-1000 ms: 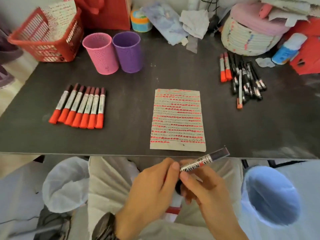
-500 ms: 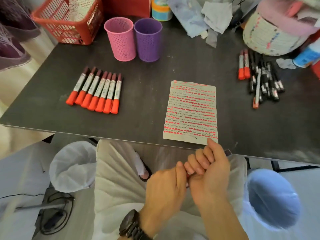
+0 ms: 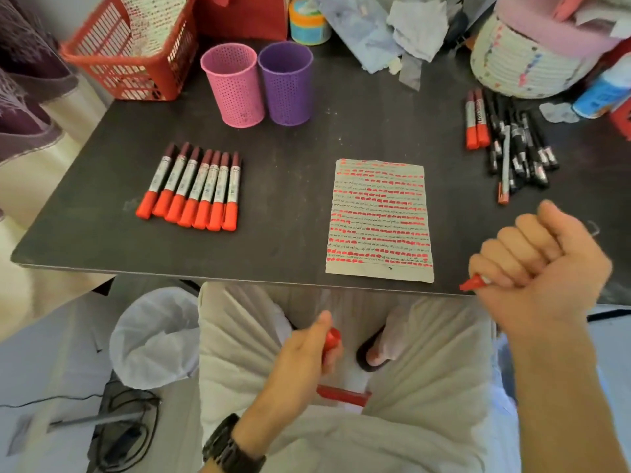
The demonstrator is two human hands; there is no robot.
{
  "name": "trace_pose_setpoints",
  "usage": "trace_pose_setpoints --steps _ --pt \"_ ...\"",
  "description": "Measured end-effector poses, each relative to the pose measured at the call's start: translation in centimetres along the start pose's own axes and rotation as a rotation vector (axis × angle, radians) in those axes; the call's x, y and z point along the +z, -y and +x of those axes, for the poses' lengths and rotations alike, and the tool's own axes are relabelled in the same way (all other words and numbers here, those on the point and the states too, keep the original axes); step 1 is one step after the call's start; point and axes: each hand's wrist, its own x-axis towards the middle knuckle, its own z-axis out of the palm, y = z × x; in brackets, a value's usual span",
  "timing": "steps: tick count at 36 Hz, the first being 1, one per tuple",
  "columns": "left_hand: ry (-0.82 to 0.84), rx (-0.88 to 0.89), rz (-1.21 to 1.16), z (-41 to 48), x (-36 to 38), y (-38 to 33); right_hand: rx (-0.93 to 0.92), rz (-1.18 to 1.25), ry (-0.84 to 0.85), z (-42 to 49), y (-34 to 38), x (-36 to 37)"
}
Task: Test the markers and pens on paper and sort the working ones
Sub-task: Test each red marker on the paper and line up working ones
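Cap now off: the hands, joined half a second ago, have parted. At lower centre the left hand [image 3: 300, 356] has its grip pinched on the red cap [image 3: 332, 340]. At right the right hand [image 3: 539, 264] has its grip clamped round the marker [image 3: 474, 282], tip bared near the test paper [image 3: 379, 216]. Likely ready to scribble.
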Motion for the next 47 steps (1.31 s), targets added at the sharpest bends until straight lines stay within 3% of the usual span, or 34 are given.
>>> trace_pose_setpoints --steps 3,5,8,11,13,19,28,39,47 --pt "-0.023 0.263 -0.071 0.0 -0.5 -2.0 0.027 0.033 -0.014 0.9 -0.6 0.3" --pt "-0.099 0.344 -0.021 0.2 -0.2 -3.0 0.022 0.018 -0.029 1.2 -1.4 0.4" --pt "-0.232 0.469 0.231 0.9 0.2 -3.6 0.026 -0.028 -0.051 1.3 -2.4 0.4" --pt "-0.36 0.866 0.608 2.0 0.5 -3.1 0.026 -0.162 -0.073 1.2 -3.0 0.1" --pt "-0.361 1.022 0.753 3.1 0.9 -2.3 0.036 -0.236 -0.067 1.1 -3.4 0.1" --pt "-0.355 1.082 0.981 5.3 1.9 -0.6 0.019 -0.41 -0.07 1.4 -4.0 0.5" --pt "-0.476 1.112 0.962 6.7 2.8 -0.1 -0.169 -0.68 -0.037 2.5 -4.9 2.5" --pt "-0.526 1.152 0.955 7.5 2.7 0.7 -0.267 -0.851 -0.032 4.1 -6.7 2.0" --pt "-0.568 1.163 0.966 7.8 2.9 0.8 -0.409 -0.967 -0.175 4.4 -7.6 0.5"
